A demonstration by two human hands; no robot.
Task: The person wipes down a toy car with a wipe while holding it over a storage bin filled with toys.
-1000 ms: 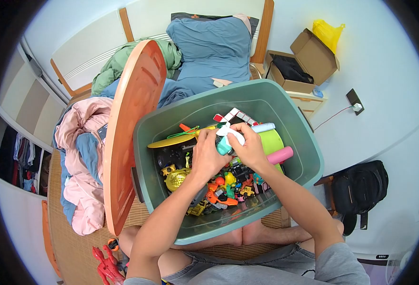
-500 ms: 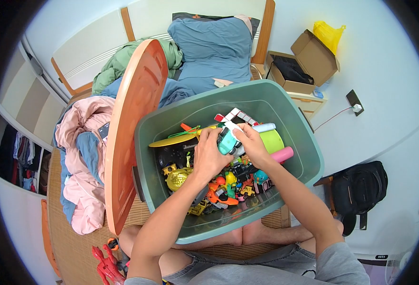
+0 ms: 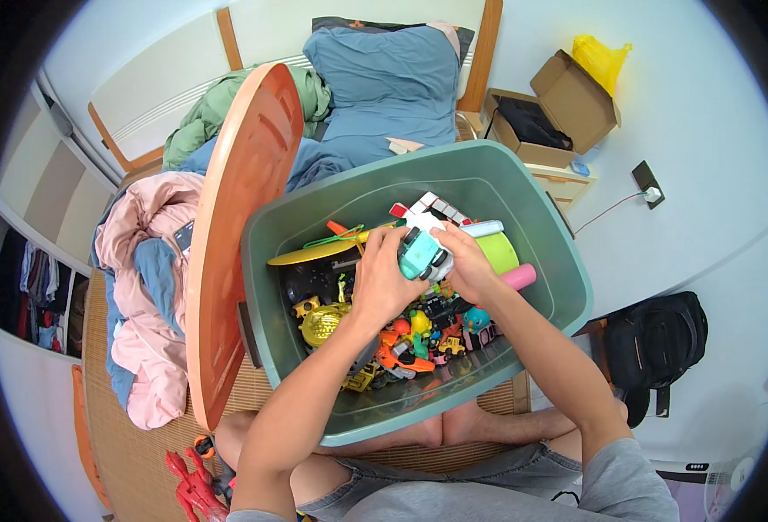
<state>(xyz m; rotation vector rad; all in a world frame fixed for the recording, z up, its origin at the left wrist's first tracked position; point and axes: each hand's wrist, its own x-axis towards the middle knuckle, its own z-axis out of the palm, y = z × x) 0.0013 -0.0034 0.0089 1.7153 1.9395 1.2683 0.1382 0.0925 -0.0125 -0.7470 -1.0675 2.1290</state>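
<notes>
A teal and white toy vehicle [image 3: 419, 253] with black wheels is held up between my two hands over the green bin [image 3: 554, 235]. My left hand [image 3: 383, 278] grips its left side, and my right hand [image 3: 468, 264] has its fingers closed on the right side. Below lie several toys: a shiny yellow ball-like piece [image 3: 321, 325], an orange toy [image 3: 405, 359], a small yellow vehicle [image 3: 451, 345] and a blue round toy [image 3: 476, 320]. Beside my right hand are a lime-green piece [image 3: 499, 254] and a pink cylinder [image 3: 518, 277]. The yellow disc [image 3: 314, 255] leans left of my left hand.
An orange lid [image 3: 243, 217] stands upright against the bin's left side. A red toy figure [image 3: 197, 489] lies on the woven mat [image 3: 149, 452] at lower left. Bedding [image 3: 153, 322], an open cardboard box [image 3: 594, 109] and a black backpack [image 3: 662, 339] surround the bin.
The toy vehicle has turned in my hands, showing more of its teal body and wheels. Both hands still hold it, and the view has shifted slightly.
</notes>
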